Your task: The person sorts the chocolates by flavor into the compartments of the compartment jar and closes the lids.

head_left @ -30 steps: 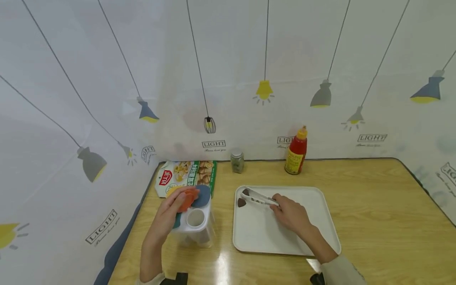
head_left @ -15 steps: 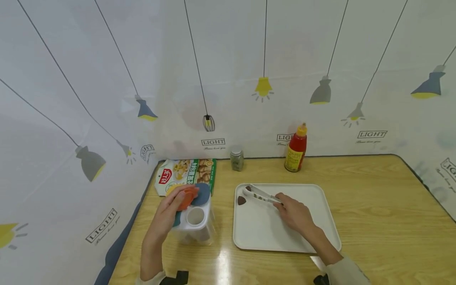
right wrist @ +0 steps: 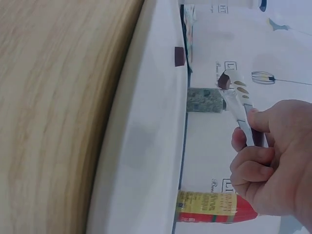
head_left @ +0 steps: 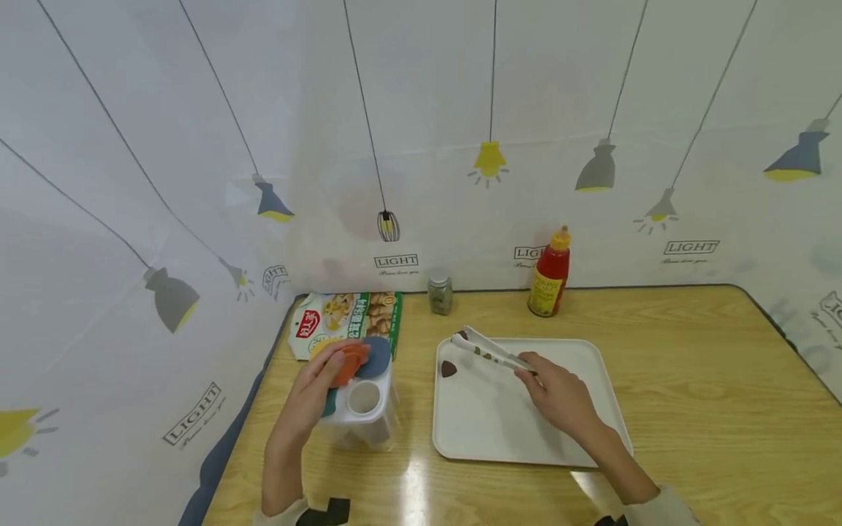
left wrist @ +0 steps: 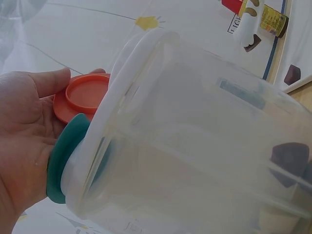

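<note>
My left hand [head_left: 305, 391] holds an orange lid [left wrist: 87, 93] between thumb and fingers, over a clear storage box with a white top [left wrist: 185, 122]. That top has a teal lid [left wrist: 68, 158], a blue lid [head_left: 376, 356] and an uncovered round opening [head_left: 364, 397]. Dark pieces [left wrist: 290, 158] show through the box wall. My right hand [head_left: 559, 391] grips white-ended tongs [head_left: 490, 349], raised above the tray. A dark brown wedge-shaped piece [right wrist: 224, 81] is pinched at their tips. Another brown piece [head_left: 449, 369] lies at the left of the white tray [head_left: 487, 431].
Behind the box lies a green-and-white food packet [head_left: 338, 313]. A small jar [head_left: 440, 292] with a grey cap stands near the wall sheet. Farther right is a red sauce bottle [head_left: 550, 276] with a yellow cap. Wooden tabletop [head_left: 710, 394] extends right of the tray.
The tongs have risen off the tray with one brown piece in their tips, and my right hand has shifted slightly right. My left hand stays at the box with the orange lid.
</note>
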Demonstrator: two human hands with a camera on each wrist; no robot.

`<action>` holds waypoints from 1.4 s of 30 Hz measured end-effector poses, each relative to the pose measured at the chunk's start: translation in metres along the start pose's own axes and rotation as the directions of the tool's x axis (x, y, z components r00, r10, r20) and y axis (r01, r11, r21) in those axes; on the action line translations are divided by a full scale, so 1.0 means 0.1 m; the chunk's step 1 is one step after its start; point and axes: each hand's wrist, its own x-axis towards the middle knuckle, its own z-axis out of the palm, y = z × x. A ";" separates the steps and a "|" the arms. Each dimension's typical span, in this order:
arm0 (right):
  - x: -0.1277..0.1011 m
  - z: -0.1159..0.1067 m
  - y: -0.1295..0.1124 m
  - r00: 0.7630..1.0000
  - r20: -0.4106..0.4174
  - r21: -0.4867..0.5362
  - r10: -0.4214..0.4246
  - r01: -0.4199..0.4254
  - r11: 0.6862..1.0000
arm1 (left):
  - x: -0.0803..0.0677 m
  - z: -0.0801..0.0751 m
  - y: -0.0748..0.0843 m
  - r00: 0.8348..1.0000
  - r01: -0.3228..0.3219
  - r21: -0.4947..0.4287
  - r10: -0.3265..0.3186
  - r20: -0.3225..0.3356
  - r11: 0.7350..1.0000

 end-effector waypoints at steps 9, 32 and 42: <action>-0.05 -0.01 -0.19 0.994 -0.052 0.028 -0.100 0.101 0.994 | 0.01 0.00 -0.03 1.000 -0.004 0.012 0.004 -0.004 1.000; -0.31 0.15 -0.89 0.910 -0.149 0.122 -0.386 0.404 0.906 | 0.02 -0.01 -0.02 1.000 0.020 0.018 -0.020 0.009 1.000; -0.33 0.23 -0.96 0.905 -0.028 0.139 -0.424 0.423 0.895 | 0.01 -0.01 -0.03 1.000 -0.001 0.015 0.001 0.009 1.000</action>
